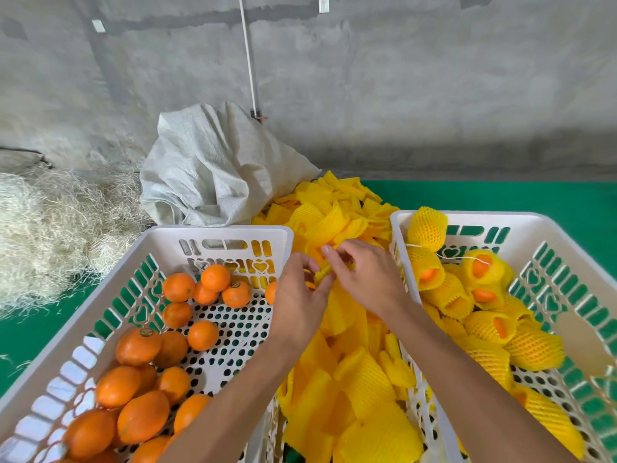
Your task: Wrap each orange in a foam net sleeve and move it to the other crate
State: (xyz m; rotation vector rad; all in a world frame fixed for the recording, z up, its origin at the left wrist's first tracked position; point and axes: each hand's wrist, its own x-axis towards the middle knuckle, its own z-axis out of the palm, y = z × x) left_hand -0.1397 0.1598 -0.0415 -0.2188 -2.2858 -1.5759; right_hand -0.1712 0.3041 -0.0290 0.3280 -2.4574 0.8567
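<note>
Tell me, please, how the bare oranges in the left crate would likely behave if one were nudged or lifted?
The bare oranges look round and smooth-skinned, so a nudged one would probably roll across the left crate. They seem firm, likely heavy for their size. Being piled together, neighbours may shift when one is lifted.

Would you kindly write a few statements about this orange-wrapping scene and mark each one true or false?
1. The left crate holds bare oranges. True.
2. The wrapped oranges lie in the right crate. True.
3. The pile of yellow foam sleeves sits inside the left crate. False: it lies between the two crates.
4. Both hands are idle and hold nothing. False: the left hand and the right hand both pinch one foam sleeve above the pile.
5. A white woven sack lies behind the left crate. True.
6. The right crate is blue. False: it is white.
</note>
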